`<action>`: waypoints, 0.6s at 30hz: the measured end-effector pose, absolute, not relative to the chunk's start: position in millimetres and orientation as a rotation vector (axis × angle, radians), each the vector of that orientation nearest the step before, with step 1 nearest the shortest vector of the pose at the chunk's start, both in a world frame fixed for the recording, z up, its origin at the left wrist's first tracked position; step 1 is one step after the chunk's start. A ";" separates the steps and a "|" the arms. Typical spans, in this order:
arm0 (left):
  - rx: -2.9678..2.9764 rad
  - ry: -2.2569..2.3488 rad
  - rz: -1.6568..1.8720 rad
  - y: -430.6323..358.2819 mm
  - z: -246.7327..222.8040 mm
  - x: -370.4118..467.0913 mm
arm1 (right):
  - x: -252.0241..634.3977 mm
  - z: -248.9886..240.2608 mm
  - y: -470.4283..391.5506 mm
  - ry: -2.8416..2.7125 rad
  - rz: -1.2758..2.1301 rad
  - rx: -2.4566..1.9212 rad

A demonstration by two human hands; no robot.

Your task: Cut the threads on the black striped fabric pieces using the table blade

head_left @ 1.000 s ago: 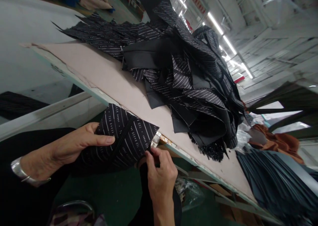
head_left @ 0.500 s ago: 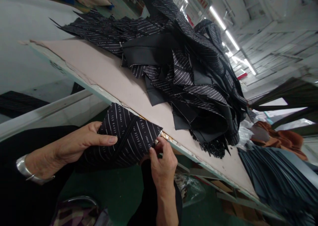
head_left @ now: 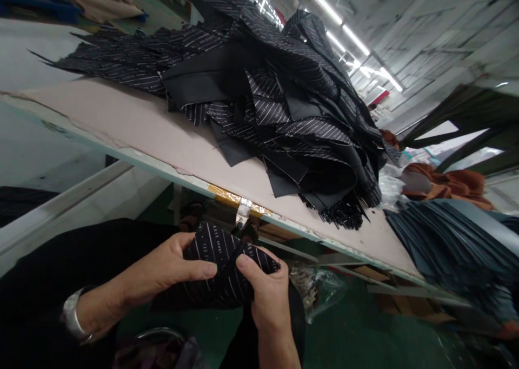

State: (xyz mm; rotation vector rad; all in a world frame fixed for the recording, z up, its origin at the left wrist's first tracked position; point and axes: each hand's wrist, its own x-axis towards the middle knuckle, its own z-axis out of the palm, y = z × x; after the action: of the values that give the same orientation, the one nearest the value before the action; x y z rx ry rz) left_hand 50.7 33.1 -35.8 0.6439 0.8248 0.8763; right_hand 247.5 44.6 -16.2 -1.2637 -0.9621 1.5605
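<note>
A folded black fabric piece (head_left: 221, 252) with white stripes and lettering is held over my lap, below the table edge. My left hand (head_left: 174, 266) grips its left side, thumb lying on top. On the right side my right hand (head_left: 270, 288) has its thumb pressed on the cloth and its fingers behind. A narrow dark strip crosses the fabric between the two thumbs. The fingers beneath the cloth are hidden.
The pale tabletop (head_left: 133, 125) carries a large heap of striped black cloth (head_left: 267, 98). A stack of dark blue-grey pieces (head_left: 430, 239) lies at the right. Yellow tape (head_left: 227, 195) and a small clip-like object (head_left: 243, 213) are at the table edge.
The fabric has moved down and away from the table edge. My right hand has shifted from pinching the corner to gripping the right side, thumb on top. The taped edge has come into view.
</note>
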 end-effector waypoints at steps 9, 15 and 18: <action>0.598 1.175 1.007 47.1 -16.5 74.9 | 252.7 -19.8 38.6 -1.540 0.980 -1.064; 0.412 1.171 1.038 46.3 -22.6 75.8 | 247.3 -14.6 34.3 -1.902 0.592 -0.761; 0.430 1.112 1.011 43.7 -22.8 74.9 | 244.9 -21.1 39.3 -1.603 0.695 -0.945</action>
State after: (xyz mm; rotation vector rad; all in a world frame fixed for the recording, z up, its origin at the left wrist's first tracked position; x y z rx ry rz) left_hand 74.9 43.7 -22.8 0.4298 1.1120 1.0105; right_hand 244.9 39.3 -21.1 -0.9448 -1.6027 0.6949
